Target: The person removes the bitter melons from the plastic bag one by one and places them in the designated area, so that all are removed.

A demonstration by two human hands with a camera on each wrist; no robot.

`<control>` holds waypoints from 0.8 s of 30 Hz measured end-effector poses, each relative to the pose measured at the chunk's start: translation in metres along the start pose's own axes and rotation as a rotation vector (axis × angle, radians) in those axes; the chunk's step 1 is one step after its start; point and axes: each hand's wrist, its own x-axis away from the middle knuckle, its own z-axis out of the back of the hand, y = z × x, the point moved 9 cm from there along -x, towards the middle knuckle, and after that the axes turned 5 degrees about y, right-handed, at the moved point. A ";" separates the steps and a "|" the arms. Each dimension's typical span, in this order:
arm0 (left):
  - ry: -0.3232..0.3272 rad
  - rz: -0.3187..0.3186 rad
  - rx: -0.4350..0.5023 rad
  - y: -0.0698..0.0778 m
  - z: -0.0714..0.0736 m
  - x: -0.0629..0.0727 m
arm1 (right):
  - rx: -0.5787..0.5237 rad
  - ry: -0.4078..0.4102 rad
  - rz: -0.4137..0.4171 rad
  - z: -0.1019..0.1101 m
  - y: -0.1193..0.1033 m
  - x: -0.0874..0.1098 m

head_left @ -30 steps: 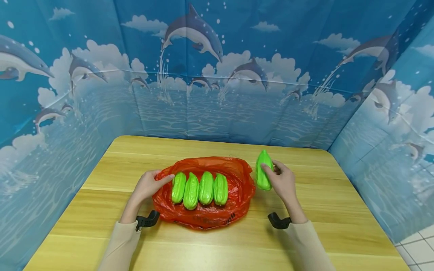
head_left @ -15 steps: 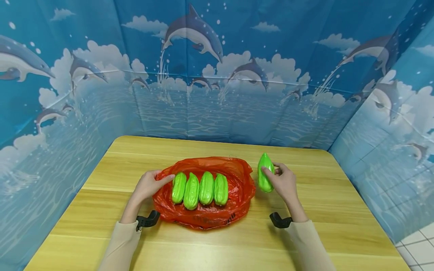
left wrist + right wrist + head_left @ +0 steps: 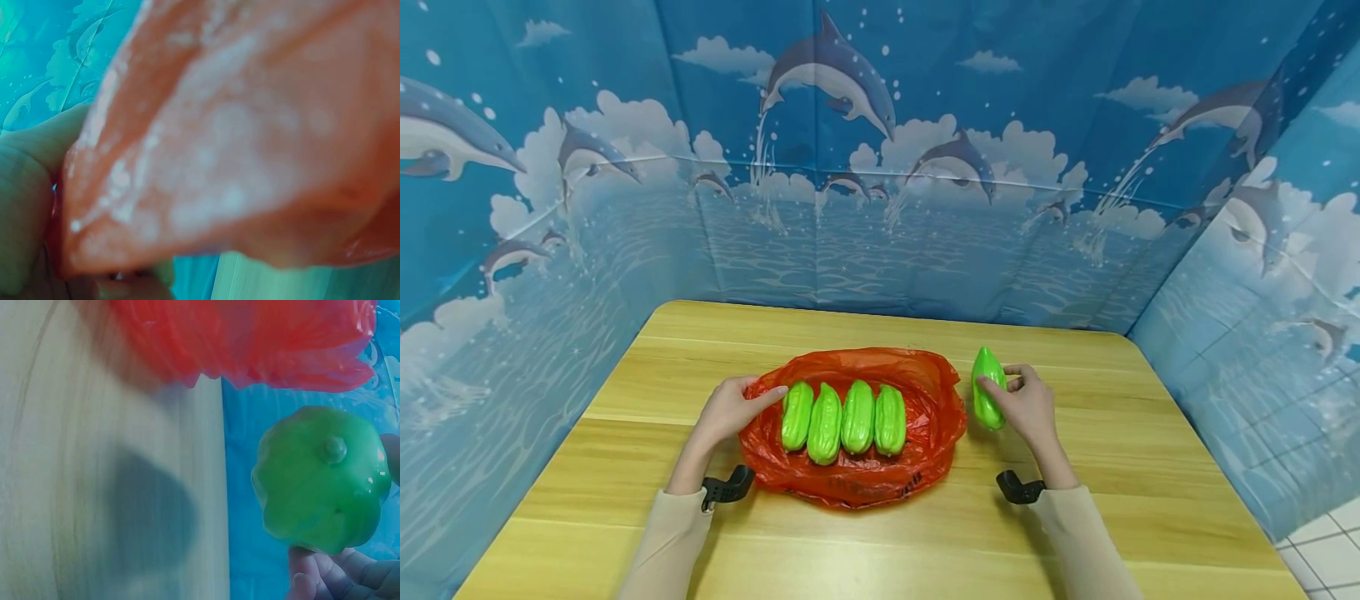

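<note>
My left hand (image 3: pixel 732 410) pinches the left rim of a red plastic bag (image 3: pixel 857 493), thumb inside and fingers outside. The bag lies spread open on the table. Several glossy green bitter melons (image 3: pixel 824 423) stand side by side in it, toward its left half. To the right of the bag, my right hand (image 3: pixel 1028 407) holds another bitter melon (image 3: pixel 988 388) between thumb and fingers, its pointed tip away from me. In the right wrist view this bitter melon (image 3: pixel 322 481) shows its ribbed, nubbed end, raised off the table. Red film (image 3: pixel 231 144) fills most of the left wrist view.
The wooden table (image 3: pixel 880 554) carries the bag in its middle. A blue curtain (image 3: pixel 880 250) printed with dolphins hangs behind the table and along both sides. Black wrist mounts (image 3: pixel 727 485) sit on both forearms.
My right hand has lowered slightly toward me with the bitter melon, whose tip has tilted a little. The left hand, the bag and the bitter melons inside keep their places.
</note>
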 end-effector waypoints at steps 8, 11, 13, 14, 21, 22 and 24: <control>0.000 -0.003 0.003 0.000 0.001 0.000 | 0.030 -0.024 -0.004 -0.004 0.005 0.000; -0.001 -0.004 0.002 0.000 0.001 0.000 | 0.044 -0.042 -0.005 -0.006 0.007 0.000; -0.002 -0.005 0.000 0.000 0.001 0.000 | 0.057 -0.051 -0.005 -0.007 0.008 0.000; -0.002 -0.005 0.000 0.000 0.001 0.000 | 0.061 -0.054 -0.005 -0.007 0.009 0.000; -0.006 -0.004 -0.003 0.000 0.000 0.000 | 0.091 -0.069 -0.003 -0.012 0.014 0.000; -0.005 -0.005 -0.005 0.000 0.000 0.000 | 0.094 -0.072 -0.004 -0.012 0.015 0.000; -0.004 -0.005 -0.008 0.000 0.000 0.000 | 0.099 -0.078 -0.003 -0.013 0.016 -0.001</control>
